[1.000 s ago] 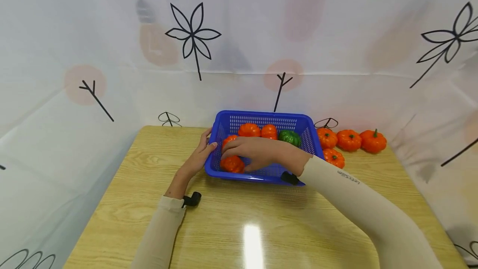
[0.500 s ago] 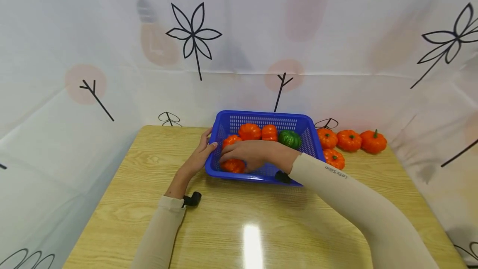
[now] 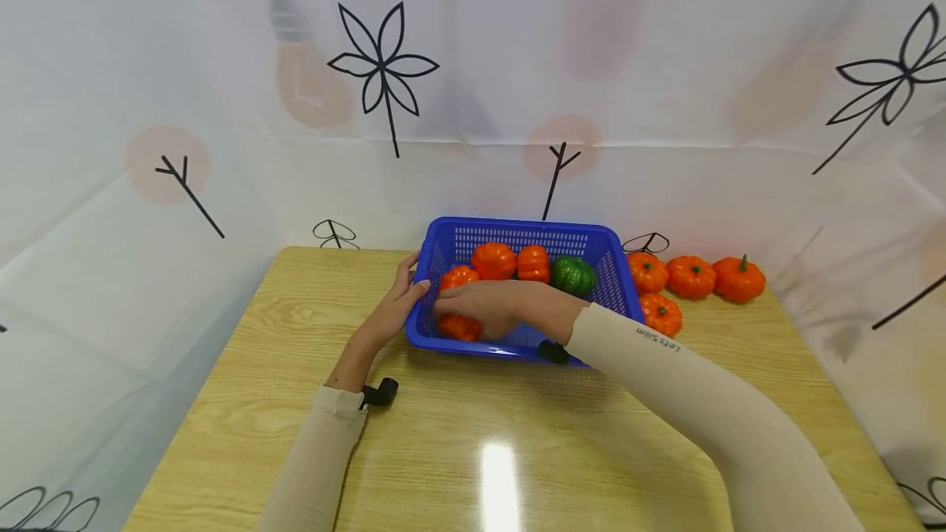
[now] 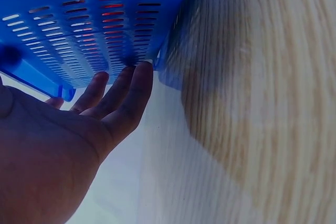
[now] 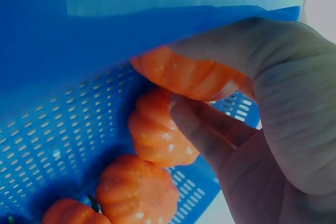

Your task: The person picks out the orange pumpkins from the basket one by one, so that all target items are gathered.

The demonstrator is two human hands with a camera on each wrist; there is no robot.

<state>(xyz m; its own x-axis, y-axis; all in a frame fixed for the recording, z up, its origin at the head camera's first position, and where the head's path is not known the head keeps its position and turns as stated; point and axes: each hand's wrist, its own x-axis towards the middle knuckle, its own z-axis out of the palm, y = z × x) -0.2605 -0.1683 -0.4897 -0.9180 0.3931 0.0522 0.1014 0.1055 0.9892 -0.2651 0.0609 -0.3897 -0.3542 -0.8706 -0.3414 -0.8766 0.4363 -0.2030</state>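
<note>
Pumpkin (image 3: pixel 458 327) in orange plastic sits at the near left corner of the blue basket (image 3: pixel 600 238), and the right hand (image 3: pixel 488 302) has its fingers (image 5: pixel 210 129) and thumb curled round it; the right wrist view shows the ribbed fruit pinched against the palm, close under the basket's wall. Further back in the basket lie three more orange pumpkins, one (image 3: pixel 459 276) just behind the held one by the left wall, two (image 3: pixel 493 259) (image 3: pixel 533 261) along the far wall, and a green pumpkin (image 3: pixel 572 273) to their right. The left hand (image 3: pixel 402 302) is outside the basket, its straight fingers (image 4: pixel 126 93) laid flat against the slotted left wall, gripping nothing; the thumb lies near the rim. The basket stands on the wooden desk (image 3: pixel 296 401) toward its far edge. To the right of the basket, on the desk, four more orange pumpkins lie in a loose group: three in a row (image 3: pixel 647 272) (image 3: pixel 691 277) (image 3: pixel 737 278) near the backdrop and one (image 3: pixel 662 313) nearer, just beside the basket's right wall. Both forearms wear pale sleeves, the right one (image 3: pixel 695 401) crossing the desk diagonally from the lower right
</note>
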